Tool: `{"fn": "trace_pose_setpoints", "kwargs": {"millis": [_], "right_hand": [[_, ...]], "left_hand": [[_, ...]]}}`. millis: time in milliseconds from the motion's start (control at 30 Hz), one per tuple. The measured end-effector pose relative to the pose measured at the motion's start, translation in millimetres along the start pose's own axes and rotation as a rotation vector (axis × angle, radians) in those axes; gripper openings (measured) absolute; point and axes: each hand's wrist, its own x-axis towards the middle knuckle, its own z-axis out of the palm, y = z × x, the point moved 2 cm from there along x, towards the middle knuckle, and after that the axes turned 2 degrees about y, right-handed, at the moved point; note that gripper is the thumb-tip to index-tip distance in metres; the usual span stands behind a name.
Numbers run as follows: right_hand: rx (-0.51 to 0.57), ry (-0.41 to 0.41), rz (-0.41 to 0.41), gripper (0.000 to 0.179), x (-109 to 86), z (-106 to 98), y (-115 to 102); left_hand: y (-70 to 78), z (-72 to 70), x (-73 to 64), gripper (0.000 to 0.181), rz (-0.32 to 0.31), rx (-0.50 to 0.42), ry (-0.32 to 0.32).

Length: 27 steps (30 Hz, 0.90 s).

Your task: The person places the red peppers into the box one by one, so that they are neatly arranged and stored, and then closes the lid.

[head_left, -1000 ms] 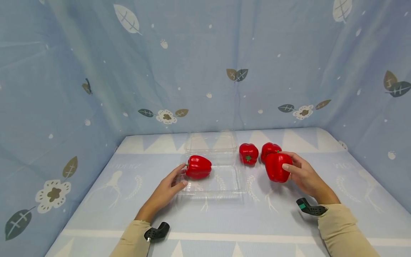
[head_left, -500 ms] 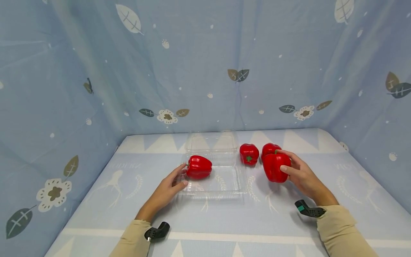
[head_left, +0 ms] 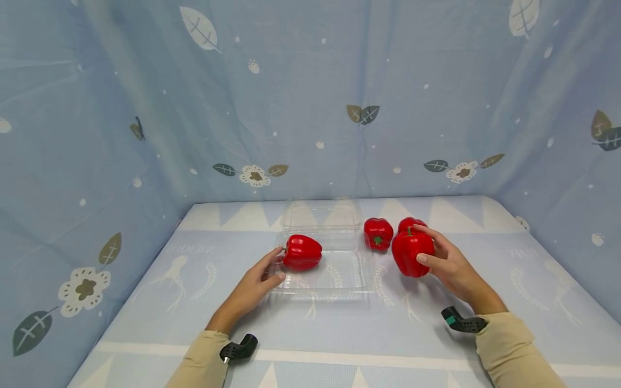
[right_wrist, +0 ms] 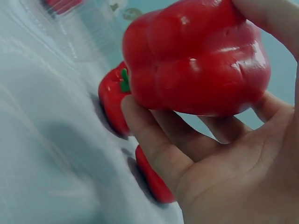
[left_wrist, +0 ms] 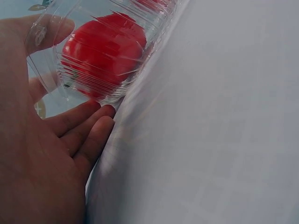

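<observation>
A clear plastic clamshell box [head_left: 339,269] lies with its lid [head_left: 322,214] folded back. Inside, at its left end, a red bell pepper [head_left: 303,253] rests on its side; it also shows through the box wall [left_wrist: 105,51] in the left wrist view. My left hand [head_left: 252,285] holds the box by its left edge, thumb over the rim and the lower fingers [left_wrist: 93,135] spread near the tablecloth. Raised right of the box, another red bell pepper [head_left: 411,253] is gripped between the thumb and fingers of my right hand [head_left: 453,269], its green stem upward.
Two more red bell peppers sit right of the box: one pepper [head_left: 378,234] beside its back right corner, the other [head_left: 411,222] partly hidden behind the held one. Patterned blue curtains [head_left: 320,97] enclose the table [head_left: 310,334] at the back and sides.
My right hand has shifted slightly left with its bell pepper, which has turned more upright. The left hand and the box have stayed in place.
</observation>
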Motion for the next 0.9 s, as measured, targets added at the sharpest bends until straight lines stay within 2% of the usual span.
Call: {"fn": "trace_pose_setpoints", "kwargs": {"millis": [300,567,733,900], "right_hand": [[-0.012,-0.036,-0.024,0.075,4.4,11,-2],[-0.017,-0.022,-0.031,0.077,15.2,18,-4],[-0.039,-0.013,-0.043,0.078,22.3,22,-5],[-0.039,-0.015,-0.056,0.073,28.9,25,-8]], "left_hand": [[-0.3,-0.3,-0.1,0.065,0.008,-0.022,0.004],[-2.7,0.3,0.0,0.066,-0.009,0.0,0.012],[-2.5,0.5,0.9,0.065,0.005,0.004,0.013],[-1.3,1.0,0.9,0.065,0.0,-0.016,0.013]]}}
